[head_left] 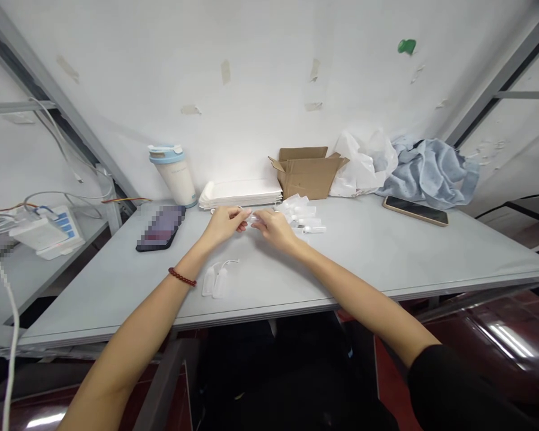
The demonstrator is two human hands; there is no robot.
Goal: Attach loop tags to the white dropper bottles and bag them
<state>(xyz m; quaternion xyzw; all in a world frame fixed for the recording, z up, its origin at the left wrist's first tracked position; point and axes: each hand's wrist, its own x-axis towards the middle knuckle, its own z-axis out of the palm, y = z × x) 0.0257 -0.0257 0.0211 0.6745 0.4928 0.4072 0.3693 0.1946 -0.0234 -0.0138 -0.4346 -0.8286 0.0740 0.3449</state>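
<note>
Both hands meet over the middle of the grey table. My left hand and my right hand have their fingers pinched together around a small clear item between them; it is too small to name. Just beyond my right hand lies a pile of small clear plastic packets. Two small white pieces with a thin cord lie near my left forearm, which wears a red bead bracelet.
A dark phone lies left of my hands, and another phone at the right. Along the wall stand a lidded cup, a stack of white trays, a cardboard box, a white bag and blue cloth. Cables and a power strip sit at far left.
</note>
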